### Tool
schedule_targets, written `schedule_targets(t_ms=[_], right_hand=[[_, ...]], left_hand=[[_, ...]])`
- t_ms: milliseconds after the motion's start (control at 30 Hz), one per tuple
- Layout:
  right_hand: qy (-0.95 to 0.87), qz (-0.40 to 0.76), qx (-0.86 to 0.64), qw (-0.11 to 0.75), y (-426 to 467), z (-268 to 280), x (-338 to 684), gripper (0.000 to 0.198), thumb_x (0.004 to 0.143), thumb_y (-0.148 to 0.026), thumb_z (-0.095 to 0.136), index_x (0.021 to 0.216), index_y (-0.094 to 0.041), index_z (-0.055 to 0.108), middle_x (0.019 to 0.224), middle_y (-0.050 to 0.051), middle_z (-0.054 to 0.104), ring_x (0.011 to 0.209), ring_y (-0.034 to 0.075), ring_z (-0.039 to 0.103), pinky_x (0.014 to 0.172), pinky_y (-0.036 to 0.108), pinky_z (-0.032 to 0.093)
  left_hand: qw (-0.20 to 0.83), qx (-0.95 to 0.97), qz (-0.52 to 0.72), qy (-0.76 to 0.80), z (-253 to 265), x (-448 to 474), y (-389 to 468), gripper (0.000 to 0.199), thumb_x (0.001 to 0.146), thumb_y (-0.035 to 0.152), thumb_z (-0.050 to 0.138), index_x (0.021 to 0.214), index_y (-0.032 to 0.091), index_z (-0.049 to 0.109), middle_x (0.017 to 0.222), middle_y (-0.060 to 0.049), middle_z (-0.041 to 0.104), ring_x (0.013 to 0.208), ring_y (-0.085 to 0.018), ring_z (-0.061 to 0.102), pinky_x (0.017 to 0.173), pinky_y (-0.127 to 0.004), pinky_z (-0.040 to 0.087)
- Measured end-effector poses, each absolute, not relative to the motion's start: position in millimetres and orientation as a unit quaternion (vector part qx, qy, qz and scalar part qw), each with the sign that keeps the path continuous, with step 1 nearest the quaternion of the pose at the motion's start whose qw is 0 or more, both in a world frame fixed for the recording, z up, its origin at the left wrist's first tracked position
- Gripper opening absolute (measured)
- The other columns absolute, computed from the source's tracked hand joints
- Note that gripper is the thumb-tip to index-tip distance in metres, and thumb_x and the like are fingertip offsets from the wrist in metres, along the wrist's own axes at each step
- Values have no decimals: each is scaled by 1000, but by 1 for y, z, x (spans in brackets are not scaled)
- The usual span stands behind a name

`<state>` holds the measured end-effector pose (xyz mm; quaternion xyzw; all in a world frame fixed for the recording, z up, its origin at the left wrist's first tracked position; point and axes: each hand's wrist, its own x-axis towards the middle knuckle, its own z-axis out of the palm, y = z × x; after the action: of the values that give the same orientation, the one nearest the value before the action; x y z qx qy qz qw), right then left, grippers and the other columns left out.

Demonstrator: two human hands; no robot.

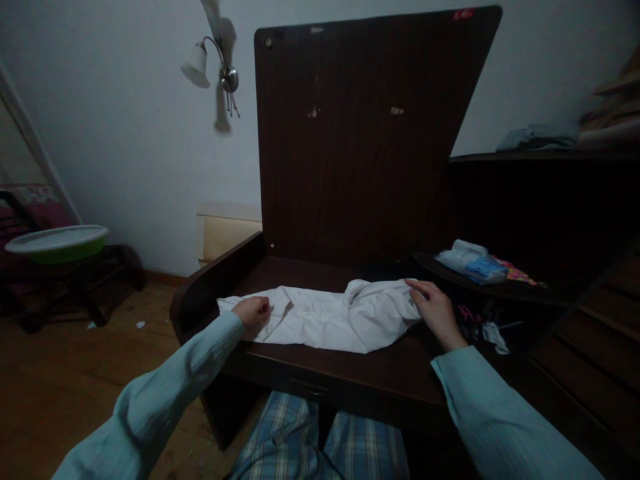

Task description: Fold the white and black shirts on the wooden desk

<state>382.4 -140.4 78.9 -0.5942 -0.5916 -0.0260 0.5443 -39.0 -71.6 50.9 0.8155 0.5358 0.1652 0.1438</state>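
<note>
white cloth (320, 317): rumpled
left hand (253, 312): curled, cloth's left end, grip unclear
right hand (435, 309): half-curled, cloth's right edge, grip unclear

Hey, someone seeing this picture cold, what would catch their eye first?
Probably the white cloth, bright against the dark desk, with the left hand near one end and the right hand at the other. Next, perhaps, the tall dark panel upright behind it, then the green basin at far left.

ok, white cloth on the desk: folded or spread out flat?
Folded, loosely: the white cloth lies in a long wrinkled strip, with overlapping layers toward the right hand.
</note>
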Motion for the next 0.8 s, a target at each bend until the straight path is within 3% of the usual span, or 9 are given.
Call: schedule_targets(t_ms=[167, 267, 400, 533, 600, 667, 800], right_hand=[[-521, 1, -582, 625, -144, 93, 401, 24, 66, -27, 52, 81, -18, 68, 89, 6, 66, 86, 20, 59, 78, 32, 45], [-456, 32, -589, 666, -139, 91, 411, 25, 64, -27, 53, 81, -17, 69, 87, 6, 68, 85, 20, 59, 76, 33, 45], [-421, 78, -597, 678, -132, 75, 420, 28, 60, -27, 57, 82, -16, 69, 85, 6, 68, 77, 19, 60, 68, 30, 46], [-414, 120, -594, 679, -128, 61, 426, 32, 58, -28, 59, 85, -15, 69, 82, 7, 69, 67, 18, 60, 57, 27, 45], [-421, 138, -601, 665, -128, 57, 427, 33, 58, -29, 59, 87, -16, 68, 81, 7, 68, 65, 17, 60, 55, 27, 45], [-444, 125, -615, 640, -127, 57, 427, 33, 59, -30, 58, 88, -16, 68, 81, 7, 67, 67, 18, 59, 57, 28, 45], [-524, -63, -638, 561, -130, 67, 419, 27, 65, -30, 53, 84, -18, 68, 86, 8, 63, 82, 22, 56, 72, 35, 44]], left_hand=[[253, 807, 191, 498, 78, -45, -62, 11, 65, 27, 53, 60, 18, 50, 51, 3, 53, 51, -12, 51, 51, -22, 39], [306, 746, 266, 528, 91, -48, -53, 11, 64, 23, 55, 59, 17, 49, 50, 4, 51, 47, -10, 49, 49, -21, 39], [222, 562, 428, 672, 99, -56, -37, 5, 70, 17, 47, 66, 15, 49, 55, 1, 52, 49, -12, 51, 51, -24, 42], [87, 544, 512, 659, 97, -58, -43, 14, 76, 19, 39, 86, 15, 49, 80, -6, 58, 73, -15, 56, 68, -27, 44], [43, 635, 491, 595, 91, -54, -54, 17, 76, 24, 41, 88, 17, 51, 83, -4, 59, 75, -15, 56, 71, -26, 43], [76, 758, 378, 526, 82, -50, -64, 15, 73, 25, 45, 81, 18, 56, 75, -2, 60, 68, -14, 55, 67, -24, 42], [136, 830, 199, 502, 60, -48, -63, 6, 63, 21, 55, 62, 19, 60, 63, -1, 59, 61, -15, 54, 63, -24, 41]])
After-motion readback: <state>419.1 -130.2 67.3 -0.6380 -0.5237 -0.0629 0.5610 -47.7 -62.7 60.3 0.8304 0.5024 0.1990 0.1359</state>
